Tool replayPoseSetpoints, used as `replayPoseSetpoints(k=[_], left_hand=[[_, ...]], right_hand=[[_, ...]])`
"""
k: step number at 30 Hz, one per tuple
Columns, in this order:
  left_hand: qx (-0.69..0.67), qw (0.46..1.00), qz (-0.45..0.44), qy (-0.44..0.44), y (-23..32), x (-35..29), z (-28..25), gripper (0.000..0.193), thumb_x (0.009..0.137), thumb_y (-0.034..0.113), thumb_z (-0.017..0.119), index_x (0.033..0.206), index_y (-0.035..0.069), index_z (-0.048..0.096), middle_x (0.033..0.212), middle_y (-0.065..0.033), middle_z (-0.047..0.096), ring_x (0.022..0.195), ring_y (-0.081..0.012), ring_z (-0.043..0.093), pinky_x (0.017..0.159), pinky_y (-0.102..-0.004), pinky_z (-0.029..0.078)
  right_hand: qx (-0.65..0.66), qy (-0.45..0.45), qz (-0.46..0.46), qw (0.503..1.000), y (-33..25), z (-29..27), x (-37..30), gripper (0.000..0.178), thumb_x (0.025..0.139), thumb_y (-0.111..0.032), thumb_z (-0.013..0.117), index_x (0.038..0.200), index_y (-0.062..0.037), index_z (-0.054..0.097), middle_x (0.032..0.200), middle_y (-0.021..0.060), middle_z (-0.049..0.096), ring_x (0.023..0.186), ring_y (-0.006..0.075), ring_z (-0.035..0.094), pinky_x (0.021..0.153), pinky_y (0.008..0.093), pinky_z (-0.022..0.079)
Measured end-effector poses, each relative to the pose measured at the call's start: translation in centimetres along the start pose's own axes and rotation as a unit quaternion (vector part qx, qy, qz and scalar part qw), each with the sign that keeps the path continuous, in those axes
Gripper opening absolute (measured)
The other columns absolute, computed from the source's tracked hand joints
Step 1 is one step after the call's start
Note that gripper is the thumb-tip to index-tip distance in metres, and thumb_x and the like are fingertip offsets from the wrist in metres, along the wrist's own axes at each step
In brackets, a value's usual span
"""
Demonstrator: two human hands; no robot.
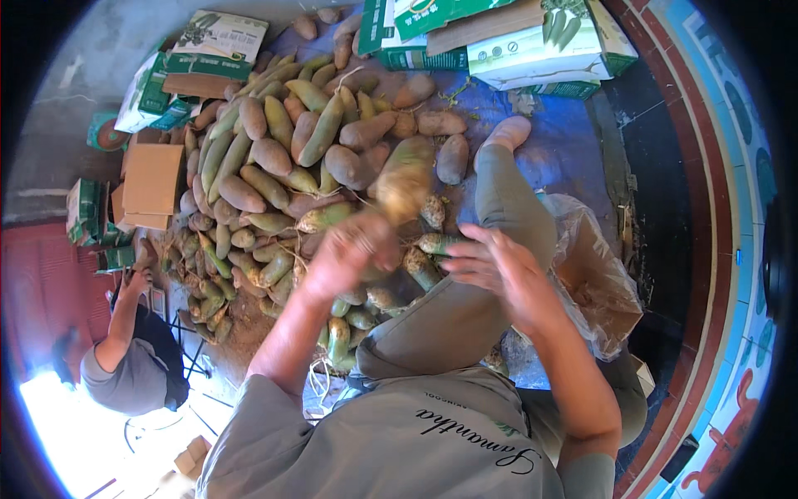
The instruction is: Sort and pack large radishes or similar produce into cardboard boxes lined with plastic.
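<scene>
Over the near edge of a large heap of long green and dusty brown radishes (324, 133), my left hand (353, 254) is smeared by motion, its fingers bent. A blurred radish (405, 181), green with a yellowish lower end, is just beyond its fingertips; I cannot tell whether the hand grips it. My right hand (503, 274) is to the right, fingers stretched out and a little apart. Partly behind those fingers is a green radish with a speckled end (434, 243). Another speckled radish (421, 268) lies between my hands, close to my bent leg.
Green and white cartons (540, 50) stand at the far right, another carton (218, 46) at the far left. A brown cardboard box (154, 179) is left of the heap. Clear plastic lines an open box (590, 279) by my right knee. Another person (133, 358) works at the left.
</scene>
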State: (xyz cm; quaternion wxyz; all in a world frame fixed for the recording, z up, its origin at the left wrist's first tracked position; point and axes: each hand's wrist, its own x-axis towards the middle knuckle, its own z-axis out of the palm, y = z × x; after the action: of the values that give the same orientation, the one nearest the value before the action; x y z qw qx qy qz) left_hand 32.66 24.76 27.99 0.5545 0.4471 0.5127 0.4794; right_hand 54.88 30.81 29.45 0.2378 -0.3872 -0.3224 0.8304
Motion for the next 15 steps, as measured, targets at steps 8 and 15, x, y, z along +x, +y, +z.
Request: replayPoseSetpoints(k=[8,15], left_hand=[[0.291,0.923,0.207,-0.146,3.1,0.6,6.4,0.023,0.068,0.012,0.068,0.082,0.001,0.053,0.077,-0.0098,0.055,0.068,-0.0248,0.054,0.062,-0.0345,0.044],[-0.037,0.996,0.027,-0.079,4.3,3.6,6.4,0.047,0.086,0.030,0.051,0.120,0.002,0.036,0.101,-0.0076,0.050,0.083,-0.0128,0.051,0.067,-0.0236,0.042]], right_hand=[[0.058,0.006,-0.089,0.994,-4.7,-0.5,0.7,0.049,0.072,-0.024,0.065,0.110,-0.0027,0.042,0.088,0.0081,0.055,0.078,0.0200,0.057,0.068,0.0316,0.048],[-0.243,0.044,-0.093,0.964,-7.8,-3.8,-5.6,0.069,0.060,-0.017,0.071,0.119,0.0008,0.039,0.104,0.0067,0.050,0.093,0.0132,0.050,0.086,0.0274,0.038]])
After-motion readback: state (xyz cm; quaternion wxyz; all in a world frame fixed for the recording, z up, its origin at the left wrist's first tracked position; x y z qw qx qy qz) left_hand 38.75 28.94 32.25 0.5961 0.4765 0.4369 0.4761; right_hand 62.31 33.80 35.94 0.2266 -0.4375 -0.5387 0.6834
